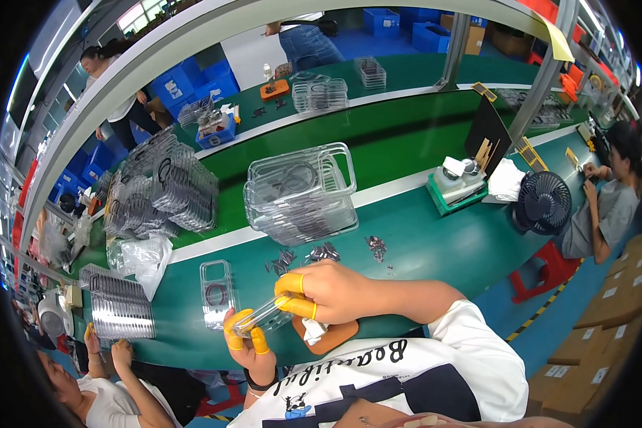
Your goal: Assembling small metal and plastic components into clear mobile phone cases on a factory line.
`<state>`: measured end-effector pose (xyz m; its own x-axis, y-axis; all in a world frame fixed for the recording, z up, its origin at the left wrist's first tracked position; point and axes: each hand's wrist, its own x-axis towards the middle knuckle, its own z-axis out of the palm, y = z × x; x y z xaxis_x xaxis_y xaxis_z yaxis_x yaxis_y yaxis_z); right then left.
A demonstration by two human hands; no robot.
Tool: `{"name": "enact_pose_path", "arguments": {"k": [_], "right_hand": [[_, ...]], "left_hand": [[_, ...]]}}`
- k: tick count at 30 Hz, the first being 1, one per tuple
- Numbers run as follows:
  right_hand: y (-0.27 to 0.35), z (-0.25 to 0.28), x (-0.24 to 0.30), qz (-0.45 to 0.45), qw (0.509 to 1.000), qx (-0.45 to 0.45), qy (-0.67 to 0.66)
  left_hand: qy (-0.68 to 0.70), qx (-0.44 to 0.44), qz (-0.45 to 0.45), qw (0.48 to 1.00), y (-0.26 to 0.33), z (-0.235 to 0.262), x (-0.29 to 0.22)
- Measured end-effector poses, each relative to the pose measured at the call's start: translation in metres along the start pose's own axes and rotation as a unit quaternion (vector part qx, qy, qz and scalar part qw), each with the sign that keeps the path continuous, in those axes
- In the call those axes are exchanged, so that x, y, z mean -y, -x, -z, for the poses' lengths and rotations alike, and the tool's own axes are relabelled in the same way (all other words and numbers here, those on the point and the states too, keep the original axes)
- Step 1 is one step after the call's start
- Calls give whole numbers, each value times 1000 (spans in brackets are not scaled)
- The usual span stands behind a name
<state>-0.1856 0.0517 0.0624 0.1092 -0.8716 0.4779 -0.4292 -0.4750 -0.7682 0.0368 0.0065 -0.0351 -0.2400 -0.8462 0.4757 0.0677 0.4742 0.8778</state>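
A clear plastic phone case (265,315), tilted and seen nearly edge-on, is held between my two hands above the table's near edge. My left hand (255,354) is closed on its lower left end. The fingers of my right hand (339,291) pinch its upper right end. Yellow finger cots cover several fingertips on both hands. Under my right hand lies an orange pad (341,337) with a small white object (314,331) on it. Left of my hands, a clear case with a dark ring (217,294) lies flat. Small dark pieces (324,252) lie in piles beyond my right hand.
A tall stack of clear trays (301,203) stands ahead, with more stacks (165,189) to the left. A green-edged box (458,187) and a black fan (543,202) are at right. Co-workers sit left (96,399) and right (610,207). A metal frame arches overhead.
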Motion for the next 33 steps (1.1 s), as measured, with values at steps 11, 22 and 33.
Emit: {"name": "enact_pose_path", "arguments": {"k": [11, 22, 33], "right_hand": [[-1, -1, 0, -59, 997, 42, -2], [7, 19, -3, -92, 990, 71, -76], [162, 42, -86, -286, 881, -216, 310]], "left_hand": [[-96, 14, -61, 993, -10, 9, -3], [-130, -22, -79, 988, -17, 14, -8], [454, -38, 151, 877, -33, 4, -15]]}}
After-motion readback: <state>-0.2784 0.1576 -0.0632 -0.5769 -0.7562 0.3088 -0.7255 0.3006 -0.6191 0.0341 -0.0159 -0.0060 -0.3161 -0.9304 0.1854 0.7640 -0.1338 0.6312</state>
